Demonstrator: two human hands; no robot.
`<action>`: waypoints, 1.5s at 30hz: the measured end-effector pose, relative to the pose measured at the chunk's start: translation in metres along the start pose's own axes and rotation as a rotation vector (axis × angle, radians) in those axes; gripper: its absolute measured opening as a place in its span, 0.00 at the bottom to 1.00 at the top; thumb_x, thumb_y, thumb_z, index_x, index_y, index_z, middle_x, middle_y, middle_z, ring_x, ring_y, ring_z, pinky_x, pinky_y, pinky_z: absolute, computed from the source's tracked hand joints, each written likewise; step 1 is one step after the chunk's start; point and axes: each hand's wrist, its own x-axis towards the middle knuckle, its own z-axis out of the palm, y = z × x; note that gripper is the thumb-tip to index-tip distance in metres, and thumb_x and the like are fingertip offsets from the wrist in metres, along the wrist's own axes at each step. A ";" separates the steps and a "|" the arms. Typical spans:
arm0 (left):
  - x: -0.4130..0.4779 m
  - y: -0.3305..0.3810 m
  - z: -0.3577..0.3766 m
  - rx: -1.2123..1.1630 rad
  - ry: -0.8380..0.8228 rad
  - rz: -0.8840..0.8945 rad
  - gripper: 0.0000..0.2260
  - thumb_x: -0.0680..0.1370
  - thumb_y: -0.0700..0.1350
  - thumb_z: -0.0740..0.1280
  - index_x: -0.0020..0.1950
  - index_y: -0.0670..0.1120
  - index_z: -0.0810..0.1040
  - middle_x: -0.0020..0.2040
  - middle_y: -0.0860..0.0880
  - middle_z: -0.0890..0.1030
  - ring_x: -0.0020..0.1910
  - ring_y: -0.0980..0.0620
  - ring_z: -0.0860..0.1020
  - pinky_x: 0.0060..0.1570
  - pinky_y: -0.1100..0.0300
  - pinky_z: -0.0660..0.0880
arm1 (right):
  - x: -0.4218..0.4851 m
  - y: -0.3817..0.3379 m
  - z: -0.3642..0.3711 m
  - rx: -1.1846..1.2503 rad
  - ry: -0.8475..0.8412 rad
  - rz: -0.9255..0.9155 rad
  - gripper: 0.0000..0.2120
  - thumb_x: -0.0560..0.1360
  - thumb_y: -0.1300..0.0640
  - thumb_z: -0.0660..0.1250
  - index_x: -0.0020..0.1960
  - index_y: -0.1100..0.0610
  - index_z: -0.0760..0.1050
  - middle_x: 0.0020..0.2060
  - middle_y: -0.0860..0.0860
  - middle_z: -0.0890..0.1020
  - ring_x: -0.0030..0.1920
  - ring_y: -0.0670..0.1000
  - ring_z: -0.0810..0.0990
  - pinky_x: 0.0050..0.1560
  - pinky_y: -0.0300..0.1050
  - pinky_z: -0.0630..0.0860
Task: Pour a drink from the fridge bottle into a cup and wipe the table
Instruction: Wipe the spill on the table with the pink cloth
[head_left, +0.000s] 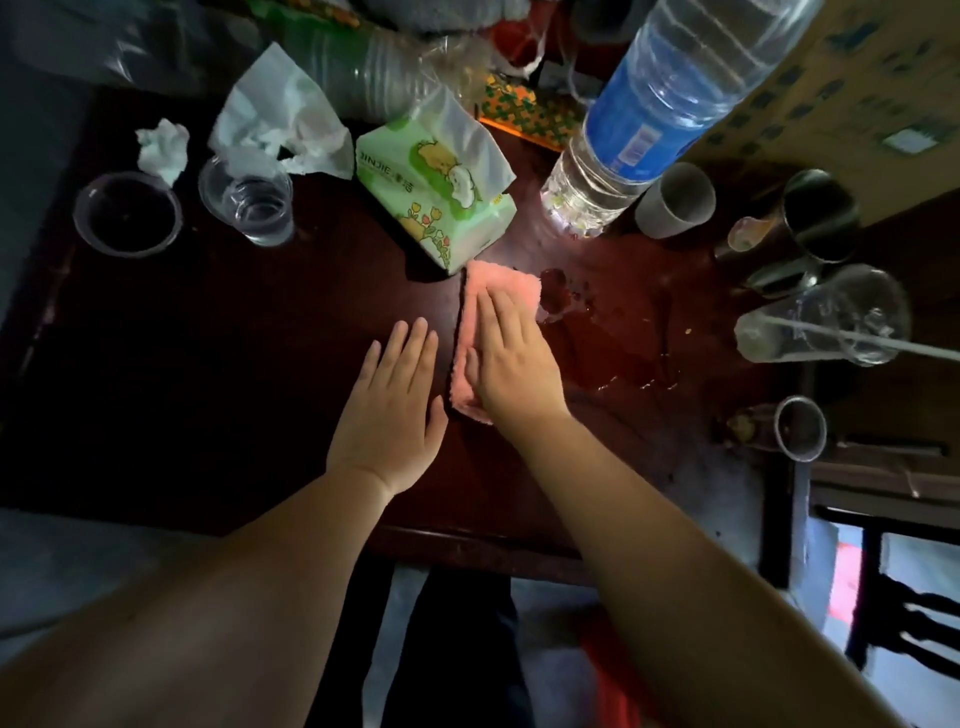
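Both our arms are uncovered: left forearm (234, 571) and right forearm (649, 545) bare along all we see of them, left hand (387, 410) and right hand (511, 364) bare too. Lower down we wear dark trousers (457, 654) (dimly lit, exact colour uncertain).

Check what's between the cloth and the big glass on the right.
Head view: spilled liquid on the table, from beside the cloth toward the glass.

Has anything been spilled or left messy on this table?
Yes. There is spilled liquid on the dark table, in wet streaks and droplets just right of the pink cloth that the right hand presses flat. A crumpled tissue lies far left.
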 end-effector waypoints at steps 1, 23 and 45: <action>0.000 0.000 0.000 0.010 -0.002 0.002 0.28 0.78 0.51 0.46 0.76 0.40 0.51 0.77 0.42 0.54 0.77 0.45 0.52 0.74 0.50 0.49 | 0.001 -0.003 0.002 -0.013 0.009 0.012 0.27 0.78 0.54 0.46 0.67 0.69 0.68 0.65 0.63 0.74 0.68 0.61 0.70 0.71 0.53 0.58; 0.002 0.000 -0.008 -0.071 -0.017 0.003 0.28 0.78 0.50 0.51 0.76 0.38 0.58 0.77 0.41 0.57 0.76 0.44 0.54 0.74 0.48 0.51 | 0.057 0.083 0.003 0.204 0.147 0.362 0.29 0.67 0.41 0.55 0.54 0.65 0.72 0.47 0.59 0.75 0.47 0.60 0.72 0.45 0.49 0.67; 0.002 0.000 -0.007 -0.060 -0.007 0.007 0.29 0.77 0.50 0.51 0.76 0.38 0.57 0.76 0.41 0.57 0.76 0.43 0.54 0.74 0.47 0.51 | 0.001 0.143 0.010 0.438 0.058 0.143 0.13 0.76 0.50 0.62 0.58 0.54 0.74 0.49 0.57 0.72 0.50 0.58 0.70 0.49 0.50 0.71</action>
